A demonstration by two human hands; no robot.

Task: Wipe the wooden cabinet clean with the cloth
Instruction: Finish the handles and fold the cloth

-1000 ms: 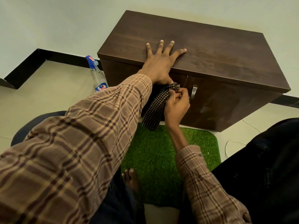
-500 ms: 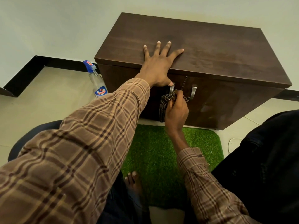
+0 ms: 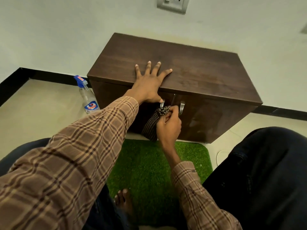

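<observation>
A low dark wooden cabinet (image 3: 207,75) stands against the wall, with two metal door handles (image 3: 181,107) on its front. My left hand (image 3: 149,82) lies flat on the cabinet top with fingers spread, thumb down over the front edge. My right hand (image 3: 169,125) grips a black-and-white checked cloth (image 3: 153,123) and holds its bunched end against the front, between the two handles. The rest of the cloth hangs down the left door.
A clear spray bottle (image 3: 88,97) with a blue trigger stands on the floor left of the cabinet. A green grass mat (image 3: 149,168) lies in front, my bare toes (image 3: 123,198) at its near edge. My dark-trousered knee (image 3: 265,171) fills the right. A wall socket (image 3: 172,4) sits above.
My right hand moved the cloth from the left door's upper edge down to the handles. The hanging cloth shifted with it. My left hand stayed flat on top.
</observation>
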